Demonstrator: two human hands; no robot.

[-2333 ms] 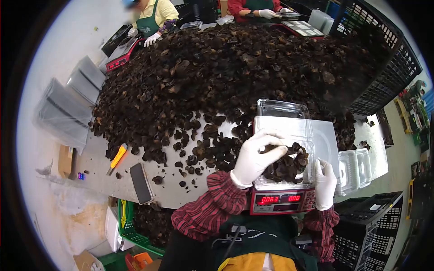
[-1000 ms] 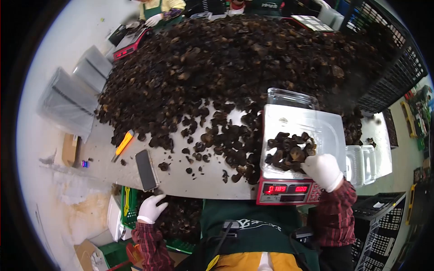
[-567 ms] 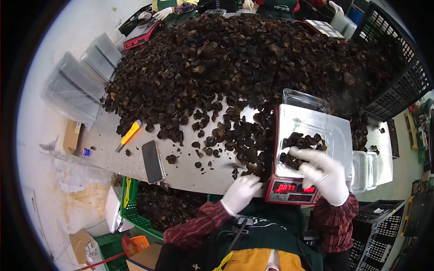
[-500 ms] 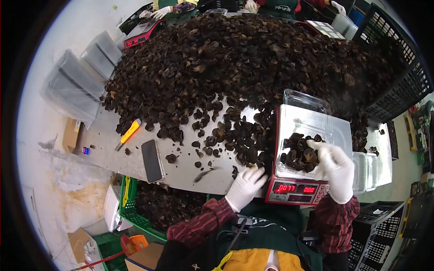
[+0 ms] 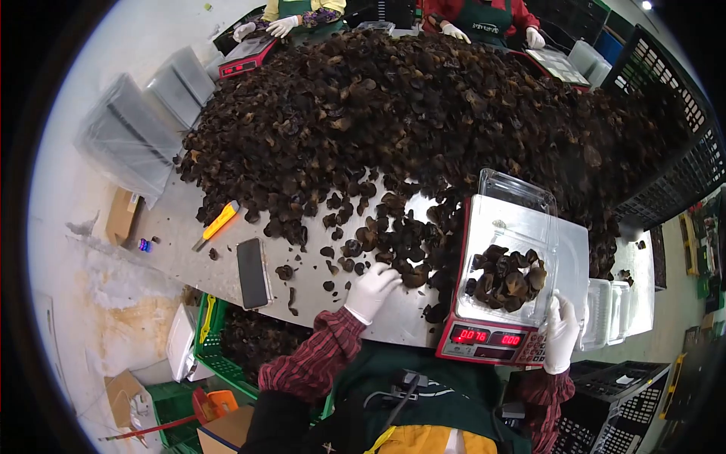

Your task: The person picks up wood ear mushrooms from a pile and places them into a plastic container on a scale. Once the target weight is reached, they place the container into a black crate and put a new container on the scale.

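A huge heap of dark dried mushrooms (image 5: 423,113) covers the metal table (image 5: 318,291). On a red digital scale (image 5: 488,344) sits a clear plastic clamshell box (image 5: 514,227), lid up, partly filled with mushrooms (image 5: 505,278). My left hand (image 5: 370,290), in a white glove, rests on the table among loose mushrooms at the heap's near edge, fingers curled; whether it holds any I cannot tell. My gloved right hand (image 5: 561,334) grips the right front corner of the box, beside the scale's keypad.
A black phone (image 5: 252,272) and a yellow utility knife (image 5: 216,225) lie on the table at the left. Empty clear boxes (image 5: 609,306) are stacked right of the scale. Black crates (image 5: 665,129) stand at the right. Two other people work at scales at the far end.
My left hand came up from below the table and reached out to the loose mushrooms. My right hand left the mushrooms in the box and moved down to its front right corner.
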